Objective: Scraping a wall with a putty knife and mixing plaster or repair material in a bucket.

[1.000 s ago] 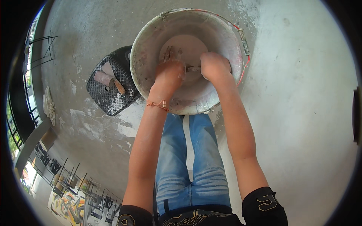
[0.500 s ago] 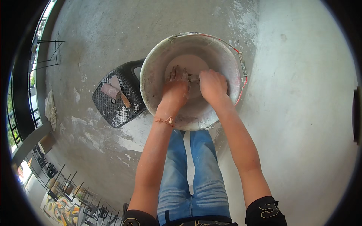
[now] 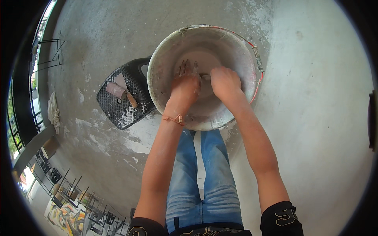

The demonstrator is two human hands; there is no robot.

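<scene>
A large plaster-smeared bucket [image 3: 155,69] with a red-and-grey handle holds pale, powdery or liquid material in its bottom. Inside it, my left hand [image 3: 186,82] has its coated fingers stretched out and apart. My right hand [image 3: 225,83] is closed beside it, gripping what looks like a small grey piece [image 3: 204,77], too obscured to name. Left of the bucket stands a black, splattered plastic stool or step [image 3: 108,100], with a wide scraper [image 3: 116,89] with a wooden handle lying on top.
Grey concrete floor [image 3: 102,39] with white smears surrounds the bucket. A paler smooth surface [image 3: 319,118] spans the right side. A white rag [image 3: 54,112] lies by the black railing [image 3: 17,110] at left. Metal racks [image 3: 75,188] and a colourful painted panel [image 3: 67,214] are at lower left.
The bucket and my hands dropped lower in view, then rose slightly, the surroundings shifting less. Both hands stay inside the bucket in much the same pose.
</scene>
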